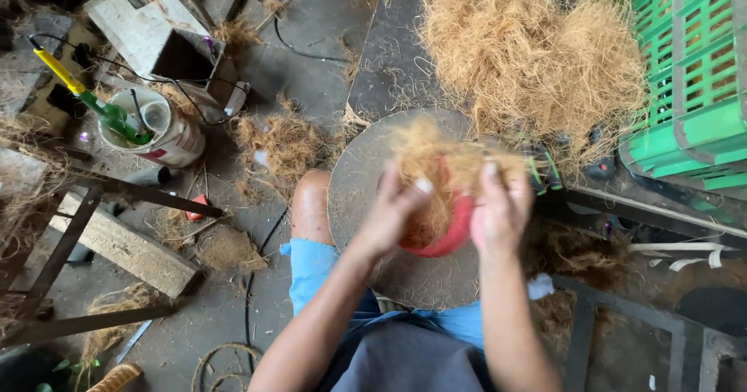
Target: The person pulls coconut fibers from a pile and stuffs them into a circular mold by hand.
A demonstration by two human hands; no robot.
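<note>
A red round bowl-shaped form [451,232] rests on a round grey board [359,182] over my lap. A tuft of tan coconut fibre [436,154] sits in and over the red form. My left hand [391,211] grips the form's left side and presses the fibre with its fingers. On the right side, my right hand [499,209] holds the rim, fingers up in the fibre. Both hands are a little blurred.
A big heap of loose fibre [529,53] lies on the dark slab beyond the board. A green plastic crate [692,80] stands at right. At left are a white bucket [167,131] with a green bottle, wooden planks [128,248], metal bars and cables.
</note>
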